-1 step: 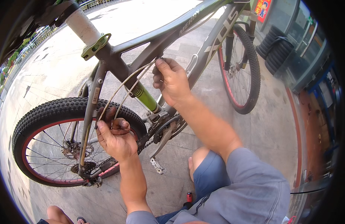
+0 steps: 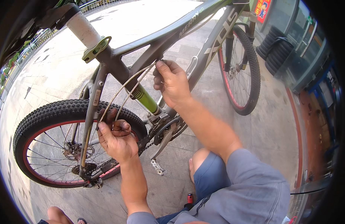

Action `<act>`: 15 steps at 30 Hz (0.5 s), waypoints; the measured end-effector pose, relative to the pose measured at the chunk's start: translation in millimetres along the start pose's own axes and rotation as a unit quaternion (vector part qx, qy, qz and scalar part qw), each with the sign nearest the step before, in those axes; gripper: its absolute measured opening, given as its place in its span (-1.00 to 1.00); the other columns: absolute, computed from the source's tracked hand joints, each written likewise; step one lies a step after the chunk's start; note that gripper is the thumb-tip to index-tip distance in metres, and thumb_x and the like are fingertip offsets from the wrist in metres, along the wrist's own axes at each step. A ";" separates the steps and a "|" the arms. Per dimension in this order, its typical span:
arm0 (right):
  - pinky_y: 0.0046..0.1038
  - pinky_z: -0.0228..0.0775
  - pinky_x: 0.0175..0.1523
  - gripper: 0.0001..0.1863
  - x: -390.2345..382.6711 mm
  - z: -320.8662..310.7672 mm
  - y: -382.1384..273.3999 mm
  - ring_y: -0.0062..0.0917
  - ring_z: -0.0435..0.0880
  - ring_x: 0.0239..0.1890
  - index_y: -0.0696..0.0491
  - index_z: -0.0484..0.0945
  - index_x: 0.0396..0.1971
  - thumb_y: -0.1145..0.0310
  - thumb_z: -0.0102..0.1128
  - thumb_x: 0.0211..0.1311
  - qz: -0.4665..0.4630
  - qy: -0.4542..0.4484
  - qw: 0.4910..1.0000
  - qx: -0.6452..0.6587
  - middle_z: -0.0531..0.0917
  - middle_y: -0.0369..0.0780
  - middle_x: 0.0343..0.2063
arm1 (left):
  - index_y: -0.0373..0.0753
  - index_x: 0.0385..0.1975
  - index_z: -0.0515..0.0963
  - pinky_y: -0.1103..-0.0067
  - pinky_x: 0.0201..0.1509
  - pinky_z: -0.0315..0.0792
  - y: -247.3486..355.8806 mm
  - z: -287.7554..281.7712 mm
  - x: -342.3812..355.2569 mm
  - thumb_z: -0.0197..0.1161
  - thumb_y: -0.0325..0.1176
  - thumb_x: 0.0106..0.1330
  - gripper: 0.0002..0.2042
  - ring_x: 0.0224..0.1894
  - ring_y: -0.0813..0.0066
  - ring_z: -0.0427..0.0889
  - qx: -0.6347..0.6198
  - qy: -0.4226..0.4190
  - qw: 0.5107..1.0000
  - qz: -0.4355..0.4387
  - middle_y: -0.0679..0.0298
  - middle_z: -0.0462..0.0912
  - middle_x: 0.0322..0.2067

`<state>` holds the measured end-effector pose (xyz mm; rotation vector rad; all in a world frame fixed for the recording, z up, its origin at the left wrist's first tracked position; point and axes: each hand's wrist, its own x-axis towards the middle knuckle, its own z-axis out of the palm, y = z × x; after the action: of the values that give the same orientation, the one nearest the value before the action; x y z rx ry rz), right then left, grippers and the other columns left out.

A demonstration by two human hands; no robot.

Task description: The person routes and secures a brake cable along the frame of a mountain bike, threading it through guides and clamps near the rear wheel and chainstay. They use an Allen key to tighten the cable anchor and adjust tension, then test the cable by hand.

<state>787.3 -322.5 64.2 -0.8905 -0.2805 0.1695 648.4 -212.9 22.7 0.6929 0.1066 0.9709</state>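
A bicycle with a dark grey and green frame [image 2: 139, 48] stands across the view, its red-rimmed rear wheel [image 2: 34, 138] at lower left. Thin pale cables [image 2: 125, 84] loop beside the green shock [image 2: 146, 100]. Grimy at the fingertips, my left hand [image 2: 116, 138] pinches a cable near the seat stay [image 2: 91, 112], its other fingers curled. Higher up, my right hand [image 2: 170, 80] pinches the cables where they meet the underside of the top tube, thumb pressed to the fingers. The crank and pedal [image 2: 157, 166] hang below my hands.
Behind the front wheel [image 2: 237, 74] are stacked tyres [image 2: 275, 50] beside a glass shopfront [image 2: 303, 33]. A small red canister [image 2: 189, 198] stands on the pavement [image 2: 262, 142] by my knee. Another person's bare leg [image 2: 56, 214] shows at lower left. A railing [image 2: 38, 31] runs behind.
Both hands keep their grip on the cables; they and the bicycle appear very slightly lower in the picture now.
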 end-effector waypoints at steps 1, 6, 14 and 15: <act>-0.56 0.32 -0.50 -0.74 0.4 2.0 -3.7 -0.65 0.47 -0.56 0.10 0.46 -0.22 0.29 0.28 0.20 -0.014 0.008 1.000 -0.001 0.53 -0.31 -0.51 | -0.31 0.02 0.41 0.71 -0.57 0.39 0.2 2.2 1.5 -0.06 -0.18 0.46 -0.66 -0.57 0.53 0.53 0.006 -0.003 1.000 0.002 0.04 0.63 -0.18; -0.56 0.37 -0.50 -0.75 3.5 -2.9 -5.5 -0.62 0.51 -0.55 0.12 0.47 -0.22 0.34 0.28 0.20 -0.035 0.016 0.999 -0.010 0.56 -0.27 -0.48 | -0.29 0.04 0.41 0.71 -0.55 0.39 1.9 2.4 3.1 -0.04 -0.19 0.46 -0.67 -0.55 0.54 0.55 0.018 -0.034 0.999 -0.008 0.06 0.63 -0.17; -0.55 0.43 -0.46 -0.80 4.5 -7.9 -19.6 -0.57 0.56 -0.48 0.15 0.47 -0.23 0.30 0.07 0.34 -0.001 -0.009 1.000 0.000 0.59 -0.22 -0.46 | -0.28 0.03 0.41 0.68 -0.53 0.41 0.8 6.8 7.6 0.01 -0.19 0.44 -0.68 -0.53 0.52 0.58 0.004 -0.026 1.000 -0.006 0.07 0.63 -0.17; -0.51 0.42 -0.38 -0.79 5.5 -11.6 -18.8 -0.56 0.55 -0.44 0.09 0.47 -0.19 0.28 0.11 0.31 0.006 -0.018 1.000 -0.008 0.59 -0.25 -0.42 | -0.28 0.04 0.41 0.68 -0.53 0.42 -0.2 7.0 7.9 0.01 -0.20 0.44 -0.68 -0.53 0.52 0.58 0.007 -0.027 1.000 -0.002 0.07 0.63 -0.17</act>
<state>796.7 -341.3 73.1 -0.9059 -0.3102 0.1951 655.7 -210.2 29.8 0.7317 0.0668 0.9468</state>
